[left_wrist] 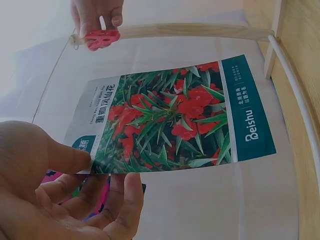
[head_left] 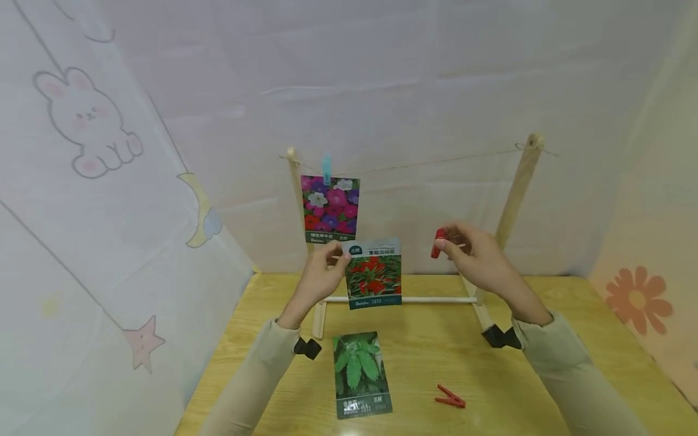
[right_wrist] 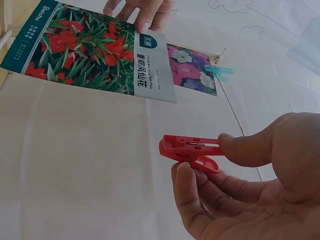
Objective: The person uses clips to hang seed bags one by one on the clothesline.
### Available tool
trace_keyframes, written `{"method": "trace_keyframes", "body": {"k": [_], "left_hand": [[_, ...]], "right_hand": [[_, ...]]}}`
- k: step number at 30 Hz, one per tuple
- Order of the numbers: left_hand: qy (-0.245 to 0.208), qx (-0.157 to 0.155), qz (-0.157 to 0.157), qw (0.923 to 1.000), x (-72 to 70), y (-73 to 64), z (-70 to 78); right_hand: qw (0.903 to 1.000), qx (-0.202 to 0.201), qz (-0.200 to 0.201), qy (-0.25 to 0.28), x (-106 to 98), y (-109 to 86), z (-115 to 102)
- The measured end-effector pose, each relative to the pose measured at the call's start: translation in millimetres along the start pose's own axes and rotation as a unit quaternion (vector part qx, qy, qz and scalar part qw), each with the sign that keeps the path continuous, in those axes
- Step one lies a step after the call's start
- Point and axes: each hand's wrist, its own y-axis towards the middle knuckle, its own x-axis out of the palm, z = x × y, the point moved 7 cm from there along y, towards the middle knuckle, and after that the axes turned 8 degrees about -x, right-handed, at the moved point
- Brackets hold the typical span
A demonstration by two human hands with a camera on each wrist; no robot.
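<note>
My left hand [head_left: 323,272] pinches the upper left corner of a seed packet [head_left: 374,275] with red flowers on it, thumb in front and fingers behind. The packet faces me upright, in front of the string [head_left: 436,162]. To its right, my right hand [head_left: 474,251] holds a red clothespin [right_wrist: 192,147] between thumb and fingers; its jaws point toward the packet. A second packet [head_left: 330,209] with pink and purple flowers hangs from the string by a light blue clothespin [head_left: 326,171], just behind my left hand.
A green-leaf packet [head_left: 362,375] lies on the wooden table [head_left: 425,357], with another red clothespin [head_left: 450,397] to its right. Wooden posts [head_left: 518,188] hold the string's ends, and a white rod [head_left: 436,300] joins them low down. Printed cloth [head_left: 382,91] hangs around the table.
</note>
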Motion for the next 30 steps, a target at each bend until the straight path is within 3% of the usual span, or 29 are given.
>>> {"method": "trace_keyframes", "body": {"k": [12, 19, 30], "left_hand": [[0.002, 0.023, 0.001, 0.9997, -1.8, 6.5, 16.3], [-0.008, 0.005, -0.004, 1.0000, -4.6, 10.9, 18.3], [0.015, 0.004, 0.000, 0.9999, -8.9, 17.5, 25.4]], "right_hand": [[0.9998, -0.011, 0.010, -0.015, -11.7, 12.8, -13.5], [0.9993, -0.024, 0.012, -0.025, -19.4, 21.7, -25.1], [0.9982, -0.046, 0.014, -0.035, -29.6, 28.9, -40.2]]}}
